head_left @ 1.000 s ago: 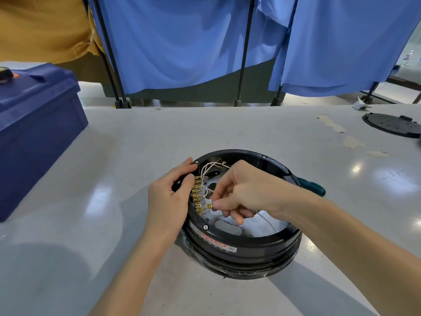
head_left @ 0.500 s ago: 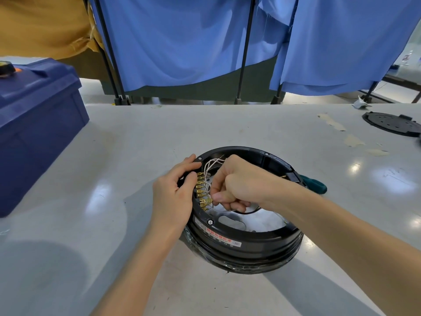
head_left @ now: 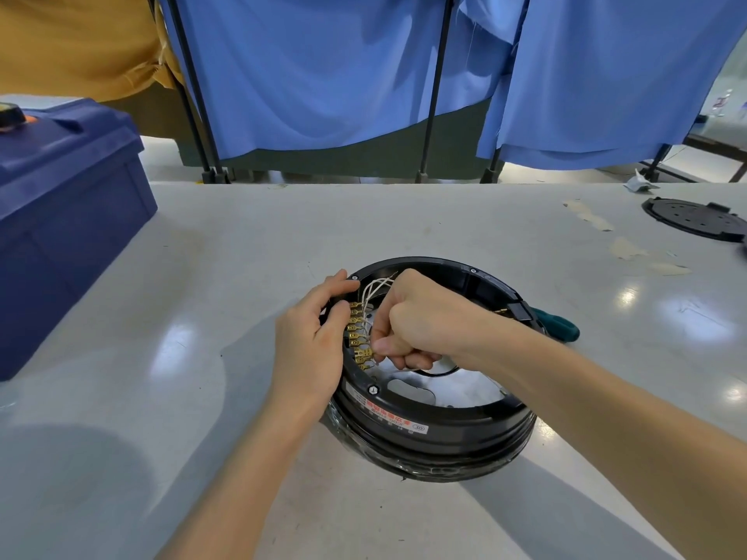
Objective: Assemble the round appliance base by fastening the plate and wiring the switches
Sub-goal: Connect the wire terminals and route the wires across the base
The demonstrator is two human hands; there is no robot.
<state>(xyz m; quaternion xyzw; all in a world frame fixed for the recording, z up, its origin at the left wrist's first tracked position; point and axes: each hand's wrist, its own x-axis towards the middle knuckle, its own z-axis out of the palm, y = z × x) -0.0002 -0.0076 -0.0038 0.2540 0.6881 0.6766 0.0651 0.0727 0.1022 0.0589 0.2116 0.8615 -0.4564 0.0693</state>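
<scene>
A black round appliance base [head_left: 436,422] lies upside down on the grey table, with a shiny metal plate [head_left: 465,392] inside it. Along its left inner wall runs a row of brass switch terminals [head_left: 357,337], with thin white wires [head_left: 374,291] looping above them. My left hand [head_left: 311,345] grips the base's left rim from outside, thumb by the terminals. My right hand [head_left: 420,321] reaches inside with curled fingers and pinches a white wire end at the lower terminals.
A dark blue plastic box [head_left: 60,224] stands at the left. A green-handled tool [head_left: 560,327] lies just behind the base on the right. A black round lid [head_left: 695,218] rests at the far right, near tape scraps [head_left: 626,248]. Blue curtains hang beyond the table's far edge.
My right hand's fingertips have shifted a little down along the terminal row with the wire. The left hand keeps its grip on the rim.
</scene>
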